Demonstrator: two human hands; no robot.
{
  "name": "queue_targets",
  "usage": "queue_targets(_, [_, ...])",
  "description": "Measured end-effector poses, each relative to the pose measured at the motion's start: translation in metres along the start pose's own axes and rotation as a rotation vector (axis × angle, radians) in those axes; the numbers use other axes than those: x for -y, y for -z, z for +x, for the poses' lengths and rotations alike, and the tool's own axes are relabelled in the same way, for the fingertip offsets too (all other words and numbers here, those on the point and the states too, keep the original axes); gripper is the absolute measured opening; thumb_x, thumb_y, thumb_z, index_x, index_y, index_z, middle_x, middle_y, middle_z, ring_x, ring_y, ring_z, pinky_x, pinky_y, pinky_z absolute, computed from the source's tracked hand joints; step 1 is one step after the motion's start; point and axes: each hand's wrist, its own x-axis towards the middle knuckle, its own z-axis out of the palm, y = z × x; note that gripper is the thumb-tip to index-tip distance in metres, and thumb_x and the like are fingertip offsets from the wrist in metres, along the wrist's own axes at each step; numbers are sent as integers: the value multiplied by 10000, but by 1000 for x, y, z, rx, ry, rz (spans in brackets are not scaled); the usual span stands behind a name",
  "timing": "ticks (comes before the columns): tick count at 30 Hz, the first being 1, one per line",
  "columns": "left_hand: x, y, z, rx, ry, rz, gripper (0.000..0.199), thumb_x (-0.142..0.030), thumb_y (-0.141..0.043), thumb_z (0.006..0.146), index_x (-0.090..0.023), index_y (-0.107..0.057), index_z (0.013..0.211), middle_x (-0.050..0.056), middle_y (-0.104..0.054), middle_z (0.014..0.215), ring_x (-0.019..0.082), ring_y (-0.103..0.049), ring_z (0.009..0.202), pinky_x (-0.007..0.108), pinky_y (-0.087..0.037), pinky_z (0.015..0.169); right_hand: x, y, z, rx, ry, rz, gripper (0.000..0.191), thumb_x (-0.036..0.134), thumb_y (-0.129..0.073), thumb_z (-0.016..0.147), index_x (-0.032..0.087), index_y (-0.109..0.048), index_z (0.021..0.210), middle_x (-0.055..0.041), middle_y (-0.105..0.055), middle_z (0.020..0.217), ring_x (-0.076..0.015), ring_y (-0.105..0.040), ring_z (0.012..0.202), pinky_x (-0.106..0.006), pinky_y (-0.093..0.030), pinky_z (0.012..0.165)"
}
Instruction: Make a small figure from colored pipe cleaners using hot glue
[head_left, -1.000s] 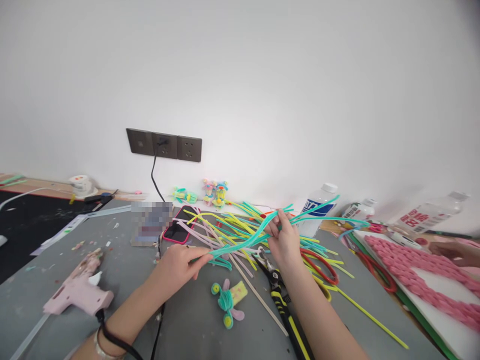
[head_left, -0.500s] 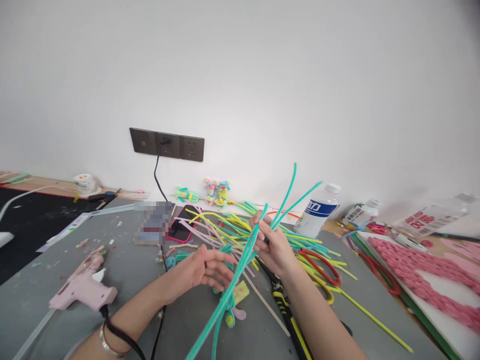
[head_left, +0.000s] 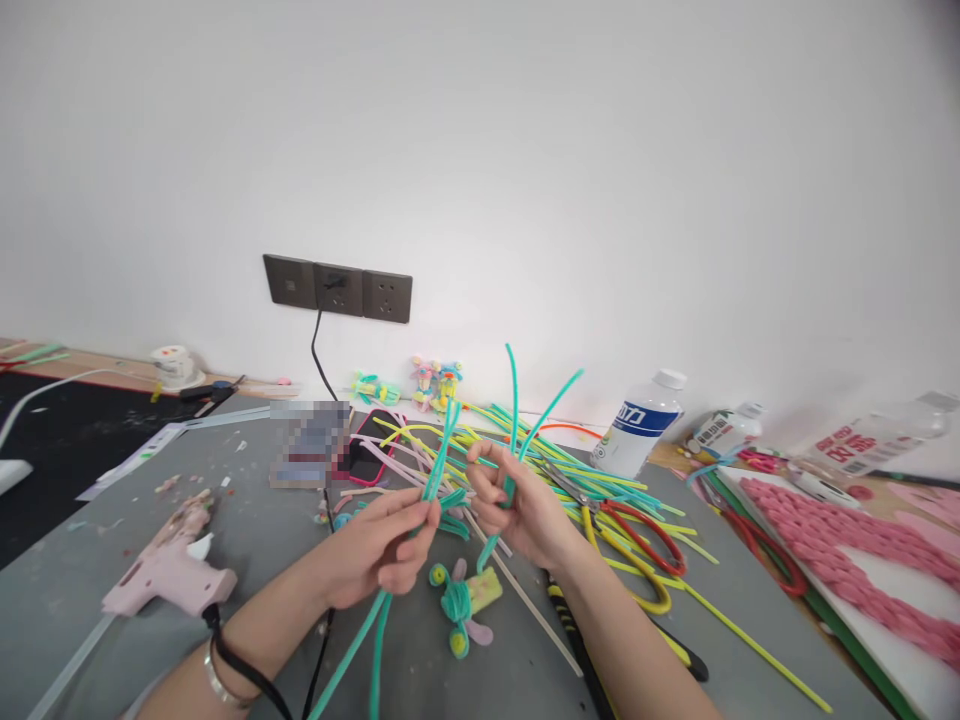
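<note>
My left hand (head_left: 390, 545) is closed around several teal pipe cleaners (head_left: 444, 450), whose ends stick up above the fingers and hang down below them. To its right, my right hand (head_left: 517, 500) has its fingers curled round other teal pipe cleaners (head_left: 546, 412), two tips of which fan out upward. Between and below the hands, a small figure of teal coils with yellow and pink parts (head_left: 457, 603) lies on the grey table. Behind the hands spreads a pile of yellow, teal and pink pipe cleaners (head_left: 626, 480).
A pink glue gun (head_left: 176, 575) lies at left. Red-handled scissors (head_left: 645, 535), yellow-black pliers (head_left: 574, 640) and a white bottle (head_left: 637, 425) are at right. A phone (head_left: 371, 445) and small figures (head_left: 436, 383) sit near the wall, beside a pink braided piece (head_left: 840, 560).
My left hand has closed on part of the teal bundle and moved slightly left. The bundle is now split between both hands, and the small figure is more exposed.
</note>
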Motion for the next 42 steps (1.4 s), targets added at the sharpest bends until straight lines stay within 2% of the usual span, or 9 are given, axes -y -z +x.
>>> queue_targets(2, [-2,2,2,-70,-52,-44,235,-367,-652,881,-163,-541,850,-106,-355,568,0,-185,366,120,-195,362,2,3,-2,77,-71,29,407,622,-519,888,217,-480,863,121,-220,567,-50,-72,416,-187,-129,402])
queue_targets(8, [-6,4,3,-172,-147,-145,351,-455,-717,811,-170,-555,936,-121,-228,557,31,-67,431,124,-134,363,-1,-6,-12,495,-425,12,481,652,-498,887,202,-416,738,120,-265,537,-40,-96,404,-171,-116,366])
queue_targets(11, [-7,3,3,-187,-230,-164,398,-497,-731,784,-167,-566,934,-122,-202,551,39,-43,443,132,-144,363,-5,-11,-15,582,-512,40,465,626,-512,893,199,-414,738,121,-281,544,-24,-140,365,-166,-138,336])
queue_targets(15, [-8,1,2,-224,-312,-105,401,-486,-733,784,-157,-592,966,-118,-194,561,39,-46,450,134,-151,378,-9,-12,-14,551,-514,63,472,634,-534,875,199,-410,740,128,-289,535,-9,-176,336,-164,-155,340])
queue_targets(23, [-2,-1,3,-138,-153,-22,360,-487,-644,857,-170,-596,1021,-116,-221,551,39,-62,438,138,-128,387,-17,-6,-8,428,-401,5,448,624,-480,911,205,-411,769,121,-294,552,-27,-158,378,-169,-160,383])
queue_targets(31, [2,1,4,-114,-131,-74,221,-358,-612,900,-175,-593,1023,-100,-314,571,30,-152,427,147,-191,403,-16,-11,-6,378,-283,-5,443,602,-478,925,196,-427,753,109,-301,559,-41,-225,388,-188,-191,407])
queue_targets(36, [3,1,5,-117,-173,-49,180,-302,-624,893,-158,-586,993,-88,-330,607,34,-209,461,147,-217,423,-22,-8,-6,447,-354,-75,481,619,-411,943,189,-428,728,103,-337,529,-40,-285,347,-177,-225,361])
queue_targets(39, [4,1,5,-109,-193,0,216,-362,-632,894,-155,-572,909,-101,-268,586,34,-155,456,150,-171,409,-26,-6,-7,487,-425,-115,492,635,-412,934,187,-439,733,101,-338,520,-43,-317,338,-168,-240,343])
queue_targets(42, [6,1,5,-91,-183,64,304,-444,-654,868,-153,-567,873,-112,-234,560,33,-134,449,155,-149,406,-29,-4,-8,454,-481,-155,467,606,-432,941,177,-474,762,107,-327,506,-38,-280,334,-165,-247,339])
